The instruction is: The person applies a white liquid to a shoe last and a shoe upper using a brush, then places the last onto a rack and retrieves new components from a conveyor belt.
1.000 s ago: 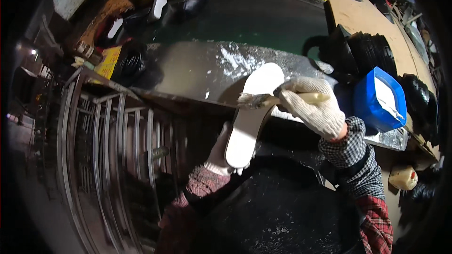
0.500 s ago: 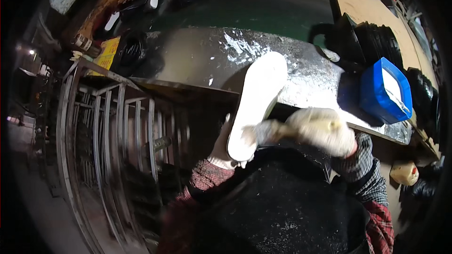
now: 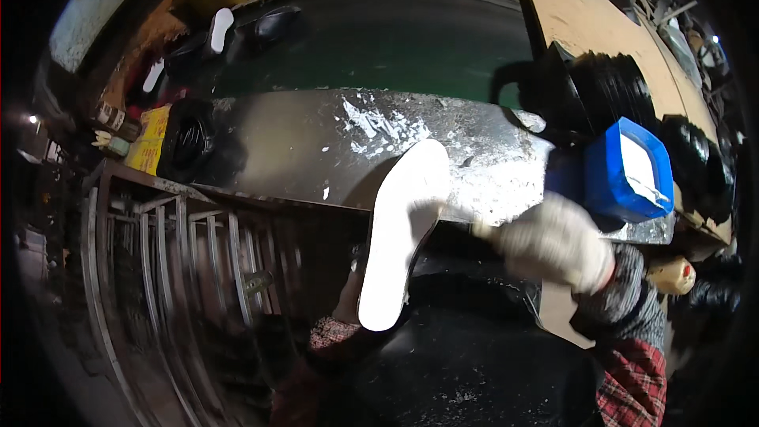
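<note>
A shoe (image 3: 402, 241), its bright white sole facing up and a thin dark edge below, slants over the front edge of the work surface. At its lower left, my left hand (image 3: 349, 294) is closed around the underside; most of the fingers are hidden behind the sole. My right hand (image 3: 557, 243), in a pale glove and blurred by motion, grips a brush (image 3: 466, 215). The brush's smeared head lies against the right side of the sole, about midway along it. To the right of that hand stands a blue tub (image 3: 602, 190) with white stuff inside.
The metal work surface (image 3: 292, 146) carries white smears. Beyond it runs a dark green belt (image 3: 395, 47) bearing dark shoes with white soles at far left. A metal rack (image 3: 150, 261) stands left. Right are stacked black pieces (image 3: 613, 91) and a yellowish jug (image 3: 670, 275).
The brush has moved from the near end of the sole up to its middle. The shoe sits slightly lower and further left in view, and the surroundings have shifted down and left.
</note>
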Demonstrator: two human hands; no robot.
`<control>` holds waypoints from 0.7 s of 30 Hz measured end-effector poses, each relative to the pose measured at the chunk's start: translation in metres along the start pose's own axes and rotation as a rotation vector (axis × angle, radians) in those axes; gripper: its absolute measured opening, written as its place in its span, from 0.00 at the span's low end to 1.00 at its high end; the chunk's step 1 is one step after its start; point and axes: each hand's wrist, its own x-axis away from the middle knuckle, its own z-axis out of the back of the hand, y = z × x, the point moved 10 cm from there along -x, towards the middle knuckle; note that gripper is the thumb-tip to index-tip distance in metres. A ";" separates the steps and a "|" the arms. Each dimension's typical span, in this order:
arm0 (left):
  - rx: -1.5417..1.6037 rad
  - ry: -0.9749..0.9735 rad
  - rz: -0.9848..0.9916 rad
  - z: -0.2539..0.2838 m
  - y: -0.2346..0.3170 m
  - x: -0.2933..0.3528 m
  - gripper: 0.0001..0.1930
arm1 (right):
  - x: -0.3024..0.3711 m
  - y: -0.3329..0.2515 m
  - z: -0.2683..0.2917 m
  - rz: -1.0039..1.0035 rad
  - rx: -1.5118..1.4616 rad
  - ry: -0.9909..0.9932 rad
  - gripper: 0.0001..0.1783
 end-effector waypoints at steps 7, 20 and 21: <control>1.274 -0.369 -0.053 -0.010 0.038 0.000 0.30 | -0.060 -0.034 -0.008 0.368 0.341 -0.037 0.15; 1.029 0.556 -0.387 0.120 0.186 -0.094 0.20 | 0.187 0.038 0.158 -0.138 -0.125 0.933 0.16; 0.899 0.452 -0.476 0.099 0.204 -0.118 0.15 | 0.218 0.055 0.160 -0.209 -0.260 1.079 0.17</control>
